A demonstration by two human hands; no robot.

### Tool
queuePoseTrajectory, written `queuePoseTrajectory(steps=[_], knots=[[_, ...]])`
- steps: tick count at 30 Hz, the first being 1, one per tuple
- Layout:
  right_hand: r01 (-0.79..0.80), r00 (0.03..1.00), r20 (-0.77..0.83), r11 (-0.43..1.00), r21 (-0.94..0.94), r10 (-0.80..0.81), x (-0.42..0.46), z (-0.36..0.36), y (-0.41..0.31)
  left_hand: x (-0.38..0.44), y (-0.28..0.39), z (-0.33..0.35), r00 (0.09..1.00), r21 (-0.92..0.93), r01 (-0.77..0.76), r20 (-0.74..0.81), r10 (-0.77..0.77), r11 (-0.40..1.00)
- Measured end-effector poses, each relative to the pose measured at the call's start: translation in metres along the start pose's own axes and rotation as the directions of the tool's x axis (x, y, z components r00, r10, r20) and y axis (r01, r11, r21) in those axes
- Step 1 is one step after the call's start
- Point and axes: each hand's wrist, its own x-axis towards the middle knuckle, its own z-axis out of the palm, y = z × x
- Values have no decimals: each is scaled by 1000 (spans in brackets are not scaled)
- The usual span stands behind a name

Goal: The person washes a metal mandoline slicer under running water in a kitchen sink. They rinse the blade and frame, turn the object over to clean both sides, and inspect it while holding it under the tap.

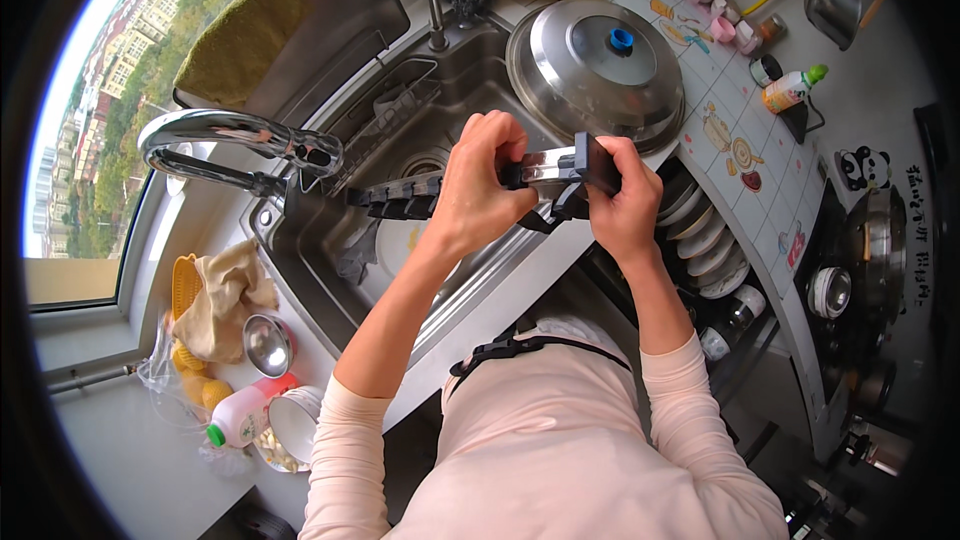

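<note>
Both my hands are on a long silver and black rack [549,165], with a row of black hook-like parts along its side, above the sink's front edge. My left hand [480,184] grips it near the middle. At its right end, my right hand [628,191] holds the black end piece. The rack's left end reaches out over the stainless steel sink [307,251]. Inside the sink, partly behind my left arm, are a white plate [394,251] and a crumpled clear plastic piece [356,255].
A chrome faucet [240,139] arches over the sink from the left. Behind my right hand, a large steel lid [559,52] with a blue knob covers the corner. Stacked plates [709,247] fill the shelf below. A pink bottle [244,412] and a steel bowl [268,345] stand at left.
</note>
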Motion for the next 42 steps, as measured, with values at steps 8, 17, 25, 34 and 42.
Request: queuePoseTrajectory(steps=[8, 17, 25, 34, 42], knots=[[-71, 997, -4, 996, 60, 72, 0, -2, 4, -1, -1, -25, 967, -177, 175, 214, -136, 968], [-23, 999, -28, 999, 35, 24, 7, -5, 1, 3, 7, -25, 947, -110, 289, 175, -268, 951], [-27, 999, -30, 999, 23, 27, 5, -2, -2, -3, 6, -15, 953, -81, 300, 62, -296, 950], [-17, 999, -47, 1000, 7, 17, 3, -2, -7, -6, 6, -11, 945, -21, 326, 14, -326, 945], [29, 998, -50, 998, -50, -32, 11, -7, -1, -20, -1, -4, 955, 50, 120, -279, -102, 992]])
